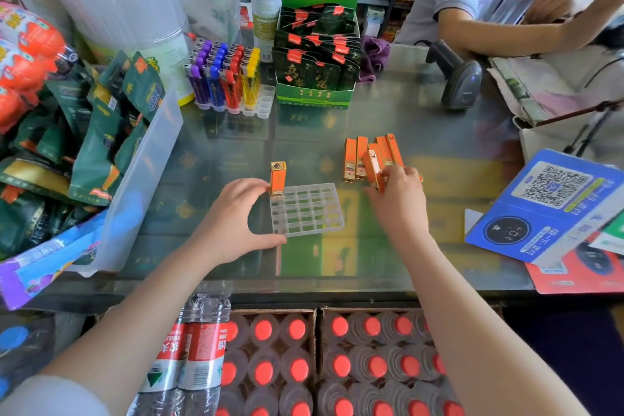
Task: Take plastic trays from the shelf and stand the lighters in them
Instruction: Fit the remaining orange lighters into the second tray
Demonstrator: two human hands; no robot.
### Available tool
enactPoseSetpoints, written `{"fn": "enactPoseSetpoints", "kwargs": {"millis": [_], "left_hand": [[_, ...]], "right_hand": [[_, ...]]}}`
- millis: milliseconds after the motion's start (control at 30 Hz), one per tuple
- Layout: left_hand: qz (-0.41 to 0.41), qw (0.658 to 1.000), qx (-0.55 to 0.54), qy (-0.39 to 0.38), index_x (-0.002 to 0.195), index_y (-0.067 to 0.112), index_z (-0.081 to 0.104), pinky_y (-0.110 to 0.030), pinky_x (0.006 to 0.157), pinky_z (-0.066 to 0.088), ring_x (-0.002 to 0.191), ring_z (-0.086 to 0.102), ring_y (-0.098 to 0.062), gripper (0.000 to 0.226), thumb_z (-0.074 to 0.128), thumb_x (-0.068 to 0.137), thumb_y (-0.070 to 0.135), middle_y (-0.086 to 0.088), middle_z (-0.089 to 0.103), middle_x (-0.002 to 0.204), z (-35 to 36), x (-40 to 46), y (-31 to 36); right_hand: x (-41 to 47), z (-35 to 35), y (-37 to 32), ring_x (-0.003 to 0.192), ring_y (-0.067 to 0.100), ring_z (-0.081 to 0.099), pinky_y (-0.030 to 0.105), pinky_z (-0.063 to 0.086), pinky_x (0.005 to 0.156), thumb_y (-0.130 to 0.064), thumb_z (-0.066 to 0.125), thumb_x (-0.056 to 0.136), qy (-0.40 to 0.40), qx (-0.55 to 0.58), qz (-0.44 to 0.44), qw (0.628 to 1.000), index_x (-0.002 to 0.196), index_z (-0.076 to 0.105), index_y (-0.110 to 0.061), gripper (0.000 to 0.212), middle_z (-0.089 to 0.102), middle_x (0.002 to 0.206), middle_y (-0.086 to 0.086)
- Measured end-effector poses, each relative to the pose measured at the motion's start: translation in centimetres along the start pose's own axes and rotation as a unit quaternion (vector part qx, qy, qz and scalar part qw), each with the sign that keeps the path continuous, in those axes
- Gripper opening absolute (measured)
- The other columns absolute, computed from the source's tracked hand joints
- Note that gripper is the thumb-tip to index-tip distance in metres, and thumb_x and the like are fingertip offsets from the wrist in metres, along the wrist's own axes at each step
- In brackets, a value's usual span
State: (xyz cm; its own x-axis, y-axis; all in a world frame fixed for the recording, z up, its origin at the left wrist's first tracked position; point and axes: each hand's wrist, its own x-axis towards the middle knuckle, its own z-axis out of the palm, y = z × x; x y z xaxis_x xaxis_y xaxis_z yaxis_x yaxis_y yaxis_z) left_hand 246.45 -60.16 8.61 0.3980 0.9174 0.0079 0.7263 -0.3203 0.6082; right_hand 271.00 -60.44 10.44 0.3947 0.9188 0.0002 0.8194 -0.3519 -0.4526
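A clear plastic tray [309, 211] with a grid of slots lies on the glass counter. One orange and gold lighter [277, 178] stands upright in its far left corner slot. My left hand [236, 218] holds the tray's left edge between thumb and fingers, with the fingertips close to that lighter. My right hand [398, 196] grips another orange lighter [373, 170], lifted at a tilt to the right of the tray. Several more orange lighters [359, 157] lie flat in a loose group just behind that hand.
A second tray [261, 105] of purple, blue, red and yellow lighters stands at the back, beside a green box of tea packets [315, 74]. A snack bin [135, 179] is left, a barcode scanner [461, 81], a QR sign [547, 209] and a seated person right.
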Motion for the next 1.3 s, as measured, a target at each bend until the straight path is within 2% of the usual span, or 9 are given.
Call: {"fn": "enactPoseSetpoints", "kwargs": {"millis": [133, 233, 367, 567, 733, 867, 1000, 1167, 1300], "left_hand": [[-0.008, 1.0, -0.004, -0.008, 0.133, 0.018, 0.039, -0.031, 0.108, 0.021, 0.129, 0.024, -0.01, 0.083, 0.075, 0.064, 0.046, 0.004, 0.036, 0.138, 0.0, -0.1, 0.2], [-0.012, 1.0, -0.011, -0.006, 0.132, 0.018, 0.041, -0.032, 0.109, 0.023, 0.128, 0.024, -0.01, 0.083, 0.076, 0.062, 0.046, 0.003, 0.038, 0.137, -0.1, -0.4, -0.2], [-0.011, 1.0, -0.007, 0.006, 0.13, 0.016, 0.043, -0.031, 0.108, 0.022, 0.127, 0.027, -0.011, 0.083, 0.077, 0.061, 0.045, 0.001, 0.04, 0.134, -0.4, -1.1, -0.6], [-0.014, 0.999, 0.002, 0.032, 0.125, 0.013, 0.048, -0.036, 0.106, 0.029, 0.123, 0.035, -0.017, 0.081, 0.079, 0.058, 0.046, -0.003, 0.046, 0.128, -0.8, -2.2, -1.3], [-0.014, 0.999, 0.0, 0.036, 0.126, 0.01, 0.048, -0.032, 0.105, 0.027, 0.123, 0.035, -0.018, 0.083, 0.08, 0.058, 0.045, -0.004, 0.046, 0.128, -1.0, -2.8, -1.7], [-0.012, 0.999, -0.003, 0.042, 0.125, 0.01, 0.049, -0.024, 0.102, 0.023, 0.123, 0.036, -0.018, 0.083, 0.079, 0.057, 0.047, -0.004, 0.047, 0.127, -1.0, -2.8, -1.8], [-0.017, 0.998, 0.004, 0.065, 0.122, 0.01, 0.05, -0.025, 0.1, 0.026, 0.121, 0.038, -0.02, 0.082, 0.081, 0.056, 0.047, -0.005, 0.049, 0.124, -0.6, -2.7, -1.6], [-0.018, 0.997, 0.011, 0.075, 0.121, 0.008, 0.049, -0.026, 0.1, 0.027, 0.121, 0.039, -0.021, 0.081, 0.081, 0.057, 0.045, -0.006, 0.049, 0.124, -0.3, -2.6, -1.3], [-0.013, 0.998, 0.012, 0.067, 0.124, 0.008, 0.047, -0.027, 0.102, 0.027, 0.123, 0.037, -0.02, 0.083, 0.079, 0.059, 0.047, -0.006, 0.047, 0.127, -0.3, -2.6, -1.5]], "right_hand": [[1.0, 0.4, -0.7, 0.086, 0.032, 0.053, 0.03, 0.036, 0.067, -0.009, 0.054, 0.084, -0.014, -0.003, -0.004, 1.0, 0.1, 0.058, 0.0, 0.018, 0.059, 0.103, 0.019], [1.0, 0.3, -1.1, 0.079, 0.022, 0.052, 0.026, 0.034, 0.068, -0.013, 0.062, 0.082, -0.05, 0.096, -0.03, 0.994, 0.097, 0.063, -0.005, 0.017, 0.065, 0.092, 0.009], [-1.7, 0.0, -2.5, 0.082, 0.018, 0.062, 0.034, 0.05, 0.081, -0.001, 0.064, 0.08, -0.14, 0.383, -0.08, 0.91, 0.084, 0.06, -0.013, 0.014, 0.067, 0.086, 0.002], [-4.3, 0.3, -4.9, 0.088, 0.03, 0.065, 0.037, 0.052, 0.077, 0.009, 0.055, 0.082, -0.159, 0.437, -0.178, 0.867, 0.089, 0.059, -0.013, 0.024, 0.069, 0.093, 0.005], [-4.7, 1.3, -6.7, 0.068, 0.005, 0.06, 0.021, 0.052, 0.067, 0.001, 0.057, 0.085, -0.194, 0.404, -0.145, 0.882, 0.093, 0.061, -0.007, 0.012, 0.066, 0.086, 0.003], [-5.6, 2.2, -7.7, 0.065, 0.009, 0.06, 0.026, 0.053, 0.071, -0.001, 0.059, 0.084, -0.202, 0.381, -0.149, 0.89, 0.095, 0.063, -0.013, 0.017, 0.068, 0.082, 0.012], [-6.5, 3.5, -9.0, 0.065, 0.029, 0.061, 0.04, 0.054, 0.067, -0.004, 0.057, 0.081, -0.119, 0.374, -0.111, 0.913, 0.076, 0.057, -0.032, 0.028, 0.065, 0.073, 0.011], [-6.8, 4.3, -9.9, 0.048, 0.019, 0.063, 0.044, 0.057, 0.06, -0.011, 0.057, 0.079, -0.104, 0.345, -0.058, 0.931, 0.073, 0.049, -0.018, 0.012, 0.065, 0.061, 0.003], [-6.5, 4.1, -10.4, 0.049, 0.021, 0.066, 0.045, 0.056, 0.058, -0.022, 0.067, 0.08, -0.119, 0.319, -0.075, 0.937, 0.075, 0.043, -0.011, 0.027, 0.07, 0.067, 0.007]]}}
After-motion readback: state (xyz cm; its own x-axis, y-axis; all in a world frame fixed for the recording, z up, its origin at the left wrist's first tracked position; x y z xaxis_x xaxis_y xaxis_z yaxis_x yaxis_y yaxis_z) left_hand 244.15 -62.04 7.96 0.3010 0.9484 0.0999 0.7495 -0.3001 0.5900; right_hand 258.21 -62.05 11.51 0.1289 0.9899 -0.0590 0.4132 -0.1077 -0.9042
